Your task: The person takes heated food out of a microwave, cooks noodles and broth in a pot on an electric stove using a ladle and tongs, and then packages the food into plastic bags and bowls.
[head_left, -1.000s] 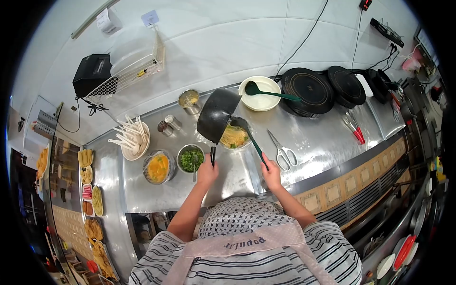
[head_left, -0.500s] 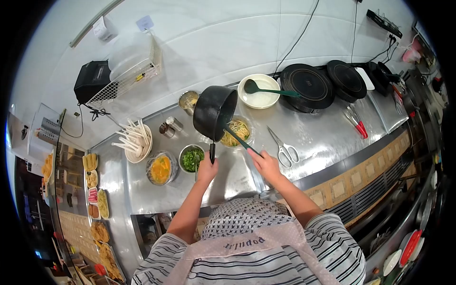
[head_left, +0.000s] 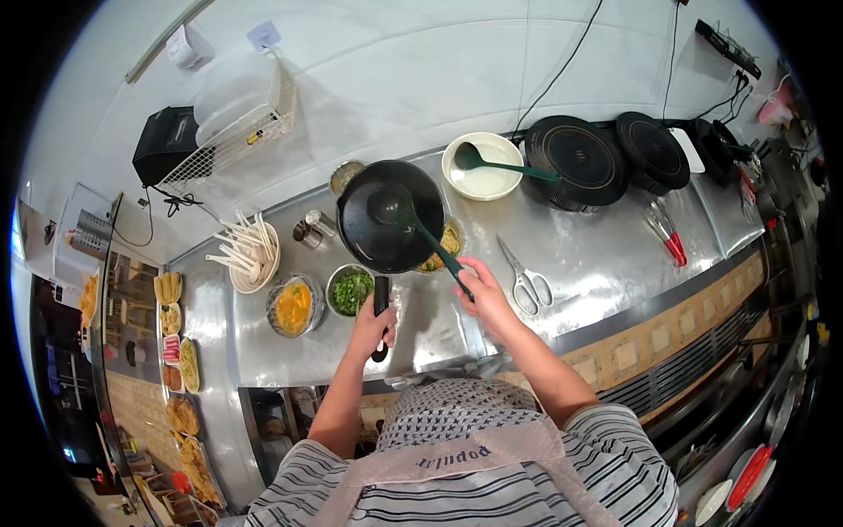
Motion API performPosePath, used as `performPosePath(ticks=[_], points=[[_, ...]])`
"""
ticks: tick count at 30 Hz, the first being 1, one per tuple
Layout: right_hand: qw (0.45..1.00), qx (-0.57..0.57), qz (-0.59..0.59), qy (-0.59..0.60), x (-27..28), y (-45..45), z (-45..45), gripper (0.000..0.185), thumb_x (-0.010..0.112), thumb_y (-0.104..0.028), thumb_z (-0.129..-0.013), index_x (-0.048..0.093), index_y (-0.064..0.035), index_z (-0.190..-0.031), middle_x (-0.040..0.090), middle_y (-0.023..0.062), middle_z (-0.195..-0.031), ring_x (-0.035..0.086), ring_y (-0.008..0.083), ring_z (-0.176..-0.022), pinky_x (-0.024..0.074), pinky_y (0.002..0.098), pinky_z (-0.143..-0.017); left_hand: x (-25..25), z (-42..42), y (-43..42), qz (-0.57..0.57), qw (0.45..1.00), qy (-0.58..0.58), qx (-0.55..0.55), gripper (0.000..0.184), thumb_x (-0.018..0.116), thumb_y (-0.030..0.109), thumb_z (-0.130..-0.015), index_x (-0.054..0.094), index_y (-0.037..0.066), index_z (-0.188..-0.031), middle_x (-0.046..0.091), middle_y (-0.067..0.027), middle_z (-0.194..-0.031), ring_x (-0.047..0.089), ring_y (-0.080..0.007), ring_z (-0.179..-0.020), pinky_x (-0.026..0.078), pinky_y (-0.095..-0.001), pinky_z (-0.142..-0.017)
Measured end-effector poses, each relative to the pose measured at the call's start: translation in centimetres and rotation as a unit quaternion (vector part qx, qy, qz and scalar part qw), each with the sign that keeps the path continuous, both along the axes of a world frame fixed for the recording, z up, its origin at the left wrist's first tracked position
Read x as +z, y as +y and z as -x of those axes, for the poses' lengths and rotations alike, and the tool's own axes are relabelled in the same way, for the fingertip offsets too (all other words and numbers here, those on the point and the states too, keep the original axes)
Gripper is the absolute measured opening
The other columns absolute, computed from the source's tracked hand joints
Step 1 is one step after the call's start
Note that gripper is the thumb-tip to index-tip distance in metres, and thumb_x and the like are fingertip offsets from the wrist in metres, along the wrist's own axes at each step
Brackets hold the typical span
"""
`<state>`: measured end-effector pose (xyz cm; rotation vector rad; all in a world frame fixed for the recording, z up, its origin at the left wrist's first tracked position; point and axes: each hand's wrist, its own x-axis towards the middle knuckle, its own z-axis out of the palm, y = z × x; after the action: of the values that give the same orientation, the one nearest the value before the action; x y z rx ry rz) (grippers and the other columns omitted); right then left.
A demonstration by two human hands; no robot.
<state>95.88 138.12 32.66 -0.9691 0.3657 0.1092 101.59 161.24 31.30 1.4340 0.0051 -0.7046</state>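
My left hand (head_left: 375, 330) is wrapped round the black handle of a deep black saucepan (head_left: 369, 241), held above the counter with its dark inside facing up. A green-handled ladle (head_left: 430, 243) is in my right hand (head_left: 483, 294), its round head inside the pan. Partly hidden under the pan's right side is a bowl of noodles (head_left: 450, 248). Just left of the pan handle stands a metal bowl of chopped greens (head_left: 349, 292). Further left, a bowl lined with clear plastic holds orange-yellow food (head_left: 294, 306).
Scissors (head_left: 527, 290) and red-handled tongs (head_left: 672, 237) lie to the right. A cream bowl (head_left: 481, 183) with another green ladle (head_left: 509, 168) across it stands behind, beside black cookers (head_left: 575, 162). White spoons (head_left: 248, 250) fill a bowl at left, near two shakers (head_left: 313, 228).
The saucepan has turned from tipped over the noodles to nearly level, showing its inside. The ladle's head has come into view within it, and my right hand has shifted slightly upward.
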Motion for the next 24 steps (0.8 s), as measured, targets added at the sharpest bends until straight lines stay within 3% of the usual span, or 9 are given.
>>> performPosePath(ticks=[2,3,6,9,12,13,16,22,24], points=[[0.998,0.004,0.054,-0.025,0.1,0.7,-0.3,0.031,0.046,-0.016,-0.093,0.043,-0.0121,-0.123,0.049,0.0002,-0.071,0.032,0.0032,-0.045,0.023,0.0191,-0.04,-0.2,1.1,0.2,0.031,0.999,0.033,0.0,0.022,0.05,0.004,-0.083,0.039,0.004,-0.102,0.041,-0.0021,-0.059,0.04,-0.01,-0.036,0.037,-0.0262,-0.034],[0.986,-0.003,0.154,-0.059,-0.6,1.1,-0.5,0.032,0.047,-0.016,-0.093,0.042,-0.012,-0.124,0.048,-0.0008,-0.071,0.035,0.004,-0.049,0.0265,0.0187,-0.042,0.4,1.6,0.0,0.041,0.998,0.039,0.0,0.022,0.05,0.004,-0.083,0.039,0.004,-0.102,0.041,-0.0021,-0.059,0.04,-0.01,-0.036,0.037,-0.0261,-0.034],[0.96,-0.016,0.269,-0.078,-0.8,1.2,-0.3,0.033,0.053,-0.017,-0.089,0.048,-0.0128,-0.121,0.052,0.0022,-0.071,0.046,0.0091,-0.052,0.0391,0.0229,-0.05,0.6,1.9,0.6,0.068,0.996,0.06,-0.016,0.022,0.052,0.006,-0.085,0.039,0.006,-0.102,0.04,-0.0011,-0.058,0.039,-0.0093,-0.036,0.036,-0.025,-0.033],[0.756,-0.1,0.592,-0.261,0.0,2.4,-0.2,0.04,0.059,-0.013,-0.082,0.052,-0.0152,-0.122,0.05,0.004,-0.069,0.051,0.0152,-0.052,0.0439,0.027,-0.05,0.5,1.6,1.2,0.088,0.993,0.068,-0.046,0.022,0.054,0.009,-0.087,0.039,0.008,-0.103,0.039,-0.0003,-0.059,0.039,-0.0084,-0.037,0.036,-0.025,-0.034],[0.586,0.034,0.751,-0.301,1.6,1.1,1.1,0.052,0.063,-0.009,-0.072,0.054,-0.0175,-0.123,0.046,0.005,-0.067,0.052,0.0203,-0.052,0.0463,0.03,-0.049,0.6,0.5,2.3,0.077,0.992,0.075,-0.071,0.022,0.053,0.008,-0.087,0.039,0.008,-0.103,0.039,-0.0001,-0.058,0.039,-0.0083,-0.038,0.036,-0.0255,-0.035],[0.559,0.038,0.76,-0.33,2.0,0.6,1.4,0.057,0.065,-0.008,-0.066,0.055,-0.02,-0.121,0.041,0.0034,-0.066,0.052,0.0205,-0.051,0.0456,0.0304,-0.045,0.7,0.0,2.8,0.07,0.992,0.067,-0.078,0.022,0.053,0.007,-0.087,0.038,0.007,-0.104,0.04,0.0,-0.058,0.039,-0.0083,-0.038,0.036,-0.0261,-0.035],[0.534,0.09,0.789,-0.29,1.9,-2.0,2.6,0.054,0.064,-0.004,-0.067,0.058,-0.0214,-0.118,0.045,0.0031,-0.068,0.051,0.0221,-0.051,0.0456,0.0311,-0.046,0.6,-1.2,4.1,0.042,0.995,0.038,-0.084,0.021,0.052,0.007,-0.086,0.039,0.007,-0.103,0.041,-0.0005,-0.058,0.04,-0.0083,-0.038,0.036,-0.0254,-0.035],[0.646,-0.052,0.723,-0.239,-0.5,-2.5,0.8,0.051,0.06,-0.001,-0.071,0.059,-0.0198,-0.118,0.05,0.006,-0.072,0.052,0.0249,-0.052,0.0458,0.0336,-0.048,-0.7,-2.2,4.7,-0.065,0.994,-0.044,-0.08,0.019,0.052,0.007,-0.086,0.039,0.005,-0.1,0.042,-0.001,-0.058,0.041,-0.0095,-0.038,0.035,-0.0262,-0.035],[0.649,-0.08,0.722,-0.225,-3.2,-0.7,0.0,0.054,0.061,-0.003,-0.071,0.055,-0.02,-0.122,0.05,0.0072,-0.074,0.053,0.0261,-0.052,0.0466,0.0349,-0.049,-0.5,-2.6,4.6,-0.066,0.993,-0.05,-0.084,0.019,0.052,0.006,-0.086,0.04,0.004,-0.1,0.043,-0.001,-0.058,0.041,-0.0101,-0.037,0.034,-0.0266,-0.034]])
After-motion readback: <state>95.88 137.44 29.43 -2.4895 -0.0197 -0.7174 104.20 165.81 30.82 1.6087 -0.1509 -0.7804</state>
